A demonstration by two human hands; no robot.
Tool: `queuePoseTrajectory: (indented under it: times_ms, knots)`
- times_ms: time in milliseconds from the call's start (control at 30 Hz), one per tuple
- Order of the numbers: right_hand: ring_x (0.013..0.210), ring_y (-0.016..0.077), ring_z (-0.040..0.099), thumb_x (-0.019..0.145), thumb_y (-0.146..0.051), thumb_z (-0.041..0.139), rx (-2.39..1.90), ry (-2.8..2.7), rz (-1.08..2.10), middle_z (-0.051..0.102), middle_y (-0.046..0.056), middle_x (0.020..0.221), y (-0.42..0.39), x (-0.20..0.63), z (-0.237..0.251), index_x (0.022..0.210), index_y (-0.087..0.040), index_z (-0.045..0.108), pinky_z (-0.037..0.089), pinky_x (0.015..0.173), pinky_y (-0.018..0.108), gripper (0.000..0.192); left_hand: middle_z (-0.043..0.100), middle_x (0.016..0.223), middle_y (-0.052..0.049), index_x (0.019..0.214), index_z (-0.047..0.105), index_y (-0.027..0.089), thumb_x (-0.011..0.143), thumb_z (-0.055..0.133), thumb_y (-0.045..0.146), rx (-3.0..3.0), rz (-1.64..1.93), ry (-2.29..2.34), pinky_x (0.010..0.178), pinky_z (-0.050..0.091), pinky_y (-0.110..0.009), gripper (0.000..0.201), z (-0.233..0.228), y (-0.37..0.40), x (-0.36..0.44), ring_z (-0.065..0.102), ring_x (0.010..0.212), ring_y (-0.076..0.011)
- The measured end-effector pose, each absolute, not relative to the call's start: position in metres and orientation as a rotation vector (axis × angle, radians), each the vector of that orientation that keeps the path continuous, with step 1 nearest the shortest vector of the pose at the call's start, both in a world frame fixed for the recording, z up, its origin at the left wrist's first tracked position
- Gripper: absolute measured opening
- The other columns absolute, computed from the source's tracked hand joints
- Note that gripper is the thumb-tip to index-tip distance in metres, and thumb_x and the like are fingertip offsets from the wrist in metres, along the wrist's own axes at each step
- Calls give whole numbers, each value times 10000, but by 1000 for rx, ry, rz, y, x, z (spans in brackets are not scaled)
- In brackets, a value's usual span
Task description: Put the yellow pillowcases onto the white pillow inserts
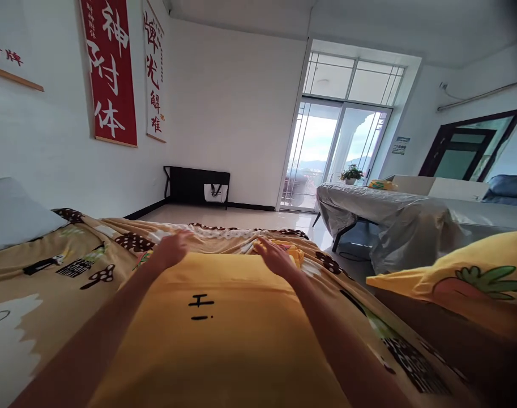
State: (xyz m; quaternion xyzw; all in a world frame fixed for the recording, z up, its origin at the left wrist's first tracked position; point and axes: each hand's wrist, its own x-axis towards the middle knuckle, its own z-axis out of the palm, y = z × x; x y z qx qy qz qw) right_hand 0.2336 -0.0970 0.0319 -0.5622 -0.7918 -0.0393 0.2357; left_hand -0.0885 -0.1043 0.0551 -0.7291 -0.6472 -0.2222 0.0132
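Observation:
A yellow cloth (216, 334) with a small black mark lies spread on the bed, over a tan patterned blanket (71, 266). My left hand (171, 249) rests flat at the cloth's far left corner, fingers apart. Fingers spread, my right hand (275, 256) lies on the cloth's far right corner, next to a bunched yellow fold. Neither hand grips anything that I can see.
A grey pillow (12, 212) lies at the left and a yellow pillow (466, 283) with a carrot print at the right. Beyond the bed stand a table under a grey cover (381, 212), a low black bench (196, 184) by the wall and glass balcony doors (334, 153).

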Motion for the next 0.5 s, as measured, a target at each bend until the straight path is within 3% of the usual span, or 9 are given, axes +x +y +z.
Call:
queuePoseTrajectory:
  times_ms: [100,167,300,500]
  knots:
    - [1241,231,511,977,-419,306,-1443,-2329,-24,564,72,1353,-63,175,23,1289,-228,546,340,1051,402,437,590,1330,-20,1276,590,219,831,389,183,-2479,-546,-1930,1056,361,-217,490,38,-56,-32,524,1246,-151]
    - [1188,238,547,979,-383,306,-1478,-2361,31,622,78,1268,-50,152,-9,1194,-214,609,356,1017,409,408,581,1336,-68,1307,558,180,895,303,212,-2506,-476,-1975,1059,379,-292,485,0,-37,-15,524,1251,-183]
    - [1221,235,516,987,-385,278,-1562,-2360,137,600,108,1293,-38,142,-68,1241,-205,568,316,1022,424,425,540,1375,-99,1302,545,166,937,264,275,-2565,-313,-2049,1077,361,-426,473,-68,-23,-13,503,1273,-236]
    - [1246,213,490,984,-421,237,-1580,-2387,245,574,88,1332,-27,148,-68,1233,-236,559,279,1025,425,447,533,1387,-71,1283,554,206,948,225,354,-2590,-204,-2088,1067,365,-426,492,-70,-11,-17,511,1263,-234]
